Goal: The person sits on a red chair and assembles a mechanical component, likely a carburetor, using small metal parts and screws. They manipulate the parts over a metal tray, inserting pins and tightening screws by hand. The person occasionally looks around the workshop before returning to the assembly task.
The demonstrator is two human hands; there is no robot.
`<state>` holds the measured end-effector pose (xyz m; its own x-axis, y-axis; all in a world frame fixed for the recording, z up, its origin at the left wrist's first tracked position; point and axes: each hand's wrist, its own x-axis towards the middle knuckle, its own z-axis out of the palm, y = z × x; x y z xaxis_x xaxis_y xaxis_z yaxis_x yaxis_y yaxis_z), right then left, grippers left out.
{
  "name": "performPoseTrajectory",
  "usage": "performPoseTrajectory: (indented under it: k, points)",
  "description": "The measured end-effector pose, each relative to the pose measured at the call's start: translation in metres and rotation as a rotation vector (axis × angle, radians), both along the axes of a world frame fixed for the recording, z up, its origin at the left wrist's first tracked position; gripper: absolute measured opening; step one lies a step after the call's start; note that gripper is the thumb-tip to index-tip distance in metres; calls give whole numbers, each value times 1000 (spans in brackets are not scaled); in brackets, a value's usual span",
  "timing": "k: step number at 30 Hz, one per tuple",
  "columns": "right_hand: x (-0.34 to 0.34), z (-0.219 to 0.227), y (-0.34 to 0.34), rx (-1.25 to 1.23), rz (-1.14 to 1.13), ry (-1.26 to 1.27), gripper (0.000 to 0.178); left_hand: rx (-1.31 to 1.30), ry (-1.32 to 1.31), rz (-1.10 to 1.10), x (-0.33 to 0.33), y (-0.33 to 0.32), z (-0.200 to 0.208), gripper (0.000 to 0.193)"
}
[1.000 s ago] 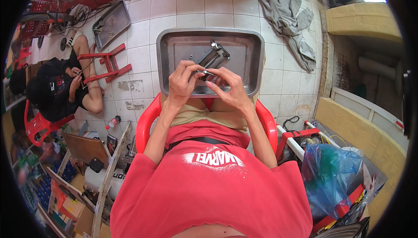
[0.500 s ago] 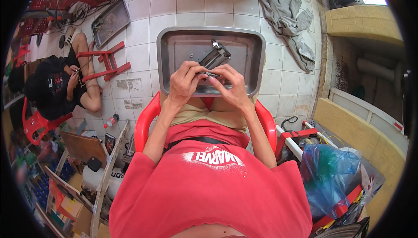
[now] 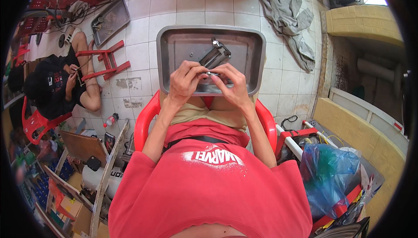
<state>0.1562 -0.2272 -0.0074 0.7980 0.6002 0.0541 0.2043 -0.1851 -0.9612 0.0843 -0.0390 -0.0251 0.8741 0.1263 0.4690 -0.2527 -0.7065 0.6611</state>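
Both my hands meet above the near part of a grey metal tray (image 3: pixel 174 35) on my lap. My left hand (image 3: pixel 185 83) and my right hand (image 3: pixel 233 83) pinch a small shiny metal part (image 3: pixel 210 73) between thumbs and fingertips. Fingers cover most of it, so its exact kind cannot be made out. Just beyond the fingertips, a dark cylindrical metal assembly (image 3: pixel 214 56) with a bright end lies tilted in the tray. A tiny round piece (image 3: pixel 191 56) rests on the tray floor to its left.
To the left, a person (image 3: pixel 52 85) sits near a red stool (image 3: pixel 104 62), holding something thin. A second metal tray (image 3: pixel 121 14) lies beyond. A grey cloth (image 3: pixel 287 16) is on the tiles at the right. A blue plastic bag (image 3: pixel 328 172) and a shelf frame (image 3: pixel 106 186) flank my red chair (image 3: pixel 146 122).
My fingers have shifted slightly around the small metal part, which appears turned a little. The tray and the assembly in it look the same.
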Motion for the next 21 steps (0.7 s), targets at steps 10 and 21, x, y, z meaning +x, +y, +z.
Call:
performPoseTrajectory:
  k: [10, 21]
  points:
    - [-4, 2, -1, 2, -50, -14, 20, -85, 32, 7, 1, 1, 5, 26]
    - [-4, 1, 4, 52, -39, -112, 25, -116, 43, 33, 0, 3, 2, 27]
